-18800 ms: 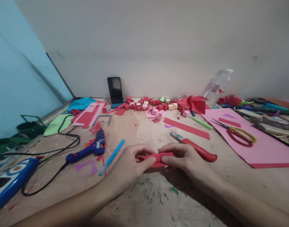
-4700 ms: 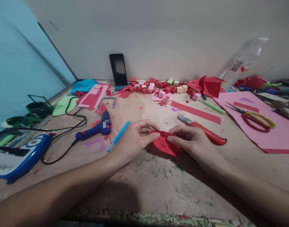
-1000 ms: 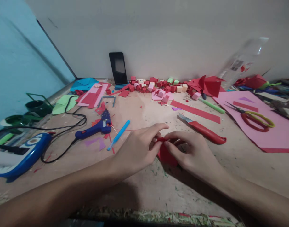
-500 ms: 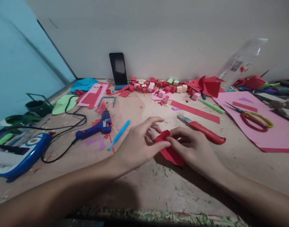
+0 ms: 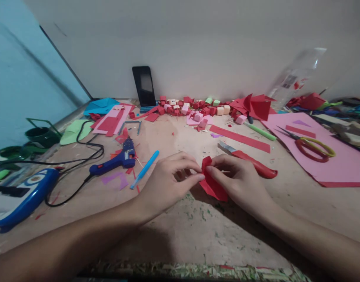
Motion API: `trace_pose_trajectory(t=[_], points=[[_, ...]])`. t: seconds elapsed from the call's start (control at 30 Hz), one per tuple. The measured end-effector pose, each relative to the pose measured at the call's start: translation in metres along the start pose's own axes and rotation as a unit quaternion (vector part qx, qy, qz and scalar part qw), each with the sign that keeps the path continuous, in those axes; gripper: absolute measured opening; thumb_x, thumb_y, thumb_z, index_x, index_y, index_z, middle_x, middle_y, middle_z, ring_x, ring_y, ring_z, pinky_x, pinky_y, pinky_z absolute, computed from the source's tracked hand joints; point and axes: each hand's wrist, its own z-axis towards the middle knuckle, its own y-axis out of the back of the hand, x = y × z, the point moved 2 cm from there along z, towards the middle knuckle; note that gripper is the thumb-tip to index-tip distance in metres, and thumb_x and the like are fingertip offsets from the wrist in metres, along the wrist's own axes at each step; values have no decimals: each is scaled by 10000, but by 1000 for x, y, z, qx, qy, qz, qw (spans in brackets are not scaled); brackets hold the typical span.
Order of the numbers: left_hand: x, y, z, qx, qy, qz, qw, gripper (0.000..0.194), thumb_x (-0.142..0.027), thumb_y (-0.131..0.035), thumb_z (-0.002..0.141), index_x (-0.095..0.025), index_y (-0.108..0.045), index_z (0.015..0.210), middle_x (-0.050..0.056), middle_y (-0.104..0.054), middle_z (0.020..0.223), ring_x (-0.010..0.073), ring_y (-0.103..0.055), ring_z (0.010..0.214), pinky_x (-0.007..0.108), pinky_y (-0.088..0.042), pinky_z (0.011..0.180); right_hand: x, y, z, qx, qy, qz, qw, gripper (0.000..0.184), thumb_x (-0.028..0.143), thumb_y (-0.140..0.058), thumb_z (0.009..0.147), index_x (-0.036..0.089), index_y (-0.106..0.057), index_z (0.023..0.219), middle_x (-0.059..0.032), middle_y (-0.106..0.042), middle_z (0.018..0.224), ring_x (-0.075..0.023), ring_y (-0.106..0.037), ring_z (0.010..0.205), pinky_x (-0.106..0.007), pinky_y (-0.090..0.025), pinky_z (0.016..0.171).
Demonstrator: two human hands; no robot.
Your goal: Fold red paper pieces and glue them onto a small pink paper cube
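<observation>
A folded piece of red paper (image 5: 213, 188) is held just above the table, its lower end pointing toward me. My right hand (image 5: 241, 178) pinches it between thumb and fingers near its upper part. On the other side, my left hand (image 5: 175, 176) has thumb and fingertips closed at the paper's left edge; the fingers' inner side is partly hidden. A red-handled knife (image 5: 253, 162) lies just beyond my right hand. Close to my left hand rests a blue pen-like stick (image 5: 144, 169), with a blue glue gun (image 5: 118, 160) further left.
Small paper cubes (image 5: 197, 105) line the back wall beside a leaning phone (image 5: 144, 86). Scissors (image 5: 311, 147) lie on pink paper (image 5: 341, 164) at right. A red strip (image 5: 241, 139) lies behind the knife. Black cord (image 5: 71, 192) loops at left near a blue-and-white device (image 5: 30, 199).
My left thumb has drawn back from across the red paper to its left edge, and the left fingers have come down closer together. My right hand keeps its pinch. The view has shifted slightly.
</observation>
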Motion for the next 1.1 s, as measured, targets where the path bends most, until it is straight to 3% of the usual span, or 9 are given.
trace_pose_trajectory(t=[0.17, 0.27, 0.5, 0.77, 0.97, 1.1], points=[[-2, 0, 0, 11, -3, 6, 1000, 141, -92, -688, 894, -163, -809, 877, 54, -741, 1035, 156, -695, 889, 240, -520, 694, -1, -1, 0, 10, 21, -5, 1000, 192, 318, -627, 902, 195, -752, 825, -48, -788, 813, -181, -711, 711, -278, -565, 622], [-2, -1, 2, 14, 9, -4, 1000, 145, -84, -701, 878, -170, -800, 814, 35, -759, 921, 155, -696, 853, 248, -518, 712, -1, -1, 0, 20, 32, -8, 999, 180, 292, -629, 898, 193, -762, 827, -47, -795, 805, -175, -716, 700, -273, -567, 622], [1, -2, 2, -6, 112, -68, 991, 90, -120, -736, 823, -170, -674, 780, -18, -696, 776, 138, -666, 728, 253, -535, 681, 2, -2, -2, 38, 46, -6, 998, 171, 272, -626, 893, 187, -764, 840, -70, -819, 847, -193, -744, 732, -297, -592, 651], [7, -1, 3, -13, 116, -91, 989, 96, -156, -737, 828, -178, -673, 896, -6, -695, 865, 144, -671, 805, 245, -531, 687, 3, -3, -2, 73, 37, 32, 996, 139, 223, -635, 891, 208, -773, 898, -62, -831, 916, -210, -771, 823, -335, -623, 753], [10, -7, 3, -11, 144, -120, 982, 149, -155, -767, 790, -169, -677, 908, -6, -687, 858, 133, -642, 760, 243, -519, 673, 3, -5, -4, 72, 17, 22, 997, 145, 209, -620, 895, 206, -763, 868, -53, -816, 836, -207, -755, 738, -326, -612, 682], [10, -7, 4, 0, 145, -163, 976, 152, -219, -765, 816, -155, -712, 943, 23, -720, 901, 161, -672, 841, 282, -558, 780, 2, -4, -2, 55, 6, 28, 998, 162, 252, -634, 889, 204, -778, 834, -59, -813, 835, -212, -755, 739, -322, -605, 672]])
